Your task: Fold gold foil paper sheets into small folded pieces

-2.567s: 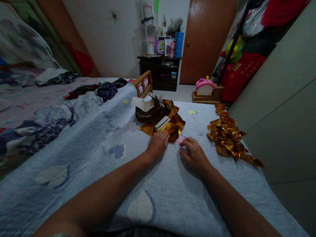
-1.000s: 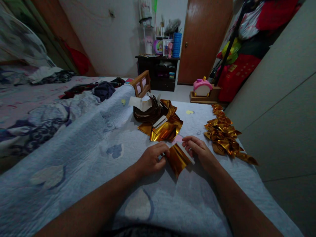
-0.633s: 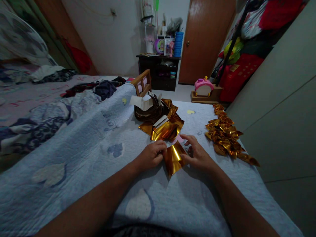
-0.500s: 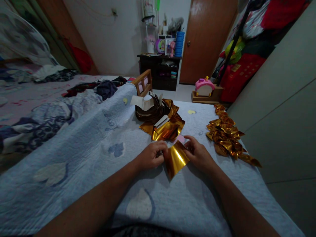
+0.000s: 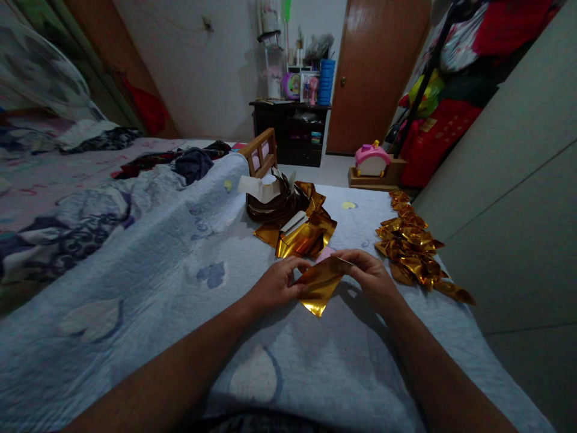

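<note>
Above the bedcover [image 5: 193, 367], one gold paper [image 5: 321, 287] is pinched at both sides by the left hand [image 5: 280, 282] and the right hand [image 5: 370, 275], probably to be held flat; more papers [image 5: 296, 244] are piled beyond, perhaps for easy reach.

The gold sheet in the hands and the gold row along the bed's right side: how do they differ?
The gold sheet is one piece; the gold row is many pieces bunched together.
The gold sheet is held between the left hand and right hand; the gold row lies on the bedspread.
The gold sheet looks smooth; the gold row looks creased and pointed.
Both are shiny and gold-coloured.
</note>
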Available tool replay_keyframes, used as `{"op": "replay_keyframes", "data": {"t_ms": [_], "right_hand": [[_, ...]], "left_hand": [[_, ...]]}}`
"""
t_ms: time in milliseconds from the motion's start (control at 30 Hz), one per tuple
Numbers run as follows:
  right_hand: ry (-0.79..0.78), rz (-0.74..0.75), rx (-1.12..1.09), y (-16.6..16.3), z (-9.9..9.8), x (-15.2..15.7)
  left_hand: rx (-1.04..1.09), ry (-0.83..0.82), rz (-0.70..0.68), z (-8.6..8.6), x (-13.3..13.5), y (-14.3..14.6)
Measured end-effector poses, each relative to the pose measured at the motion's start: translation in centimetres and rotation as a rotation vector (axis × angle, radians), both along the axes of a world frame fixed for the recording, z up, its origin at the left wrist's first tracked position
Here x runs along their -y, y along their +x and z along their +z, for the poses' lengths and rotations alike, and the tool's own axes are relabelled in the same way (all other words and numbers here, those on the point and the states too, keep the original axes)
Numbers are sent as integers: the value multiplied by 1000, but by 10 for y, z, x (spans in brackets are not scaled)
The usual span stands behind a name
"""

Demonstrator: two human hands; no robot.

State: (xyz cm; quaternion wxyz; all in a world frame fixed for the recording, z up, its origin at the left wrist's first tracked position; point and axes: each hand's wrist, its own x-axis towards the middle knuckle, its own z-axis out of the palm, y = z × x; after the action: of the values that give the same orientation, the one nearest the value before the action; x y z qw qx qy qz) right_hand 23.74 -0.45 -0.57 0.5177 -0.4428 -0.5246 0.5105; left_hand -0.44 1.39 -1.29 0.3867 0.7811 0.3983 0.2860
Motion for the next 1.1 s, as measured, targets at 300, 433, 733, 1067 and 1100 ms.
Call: {"op": "replay_keyframes", "data": {"t_ms": [300,433,733,1067,1100], "right_hand": [[48,236,-177,6,5,4],[114,315,-130,10,5,4],[166,452,-20,16,11,4],[162,715,222,20,14,2],[156,736,259,19,14,2]], "left_hand": [[126,20,157,3,0,-1],[121,174,153,2,-1,-4],[53,43,271,1,-6,-8],[487,-771,254,6,-12,-7],[520,-806,237,8,-11,-7]]}}
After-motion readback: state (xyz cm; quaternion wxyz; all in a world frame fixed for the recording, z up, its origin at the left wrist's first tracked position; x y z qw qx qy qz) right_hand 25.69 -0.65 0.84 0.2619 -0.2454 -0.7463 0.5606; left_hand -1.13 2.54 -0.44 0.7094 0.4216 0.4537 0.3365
